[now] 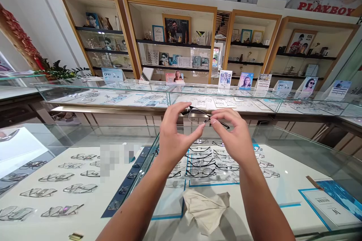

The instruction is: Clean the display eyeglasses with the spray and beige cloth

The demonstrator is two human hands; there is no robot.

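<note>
On the left, display eyeglasses (56, 177) lay in spaced rows inside the glass counter (53, 231), probably so each pair could be viewed separately; a pixelated patch hid some. Nearer the middle, the left hand (175, 130) had its grip closed on one end of the black-framed eyeglasses (199, 110), raised above the counter, index finger above and thumb below, perhaps to steady them. Beneath lay a crumpled cream cloth (206, 209). The right hand (234, 126) grasped the same pair near the bridge, its fingers covering much of the other lens. Farther right, a blue-edged card (322, 203) showed print too small to read.
</note>
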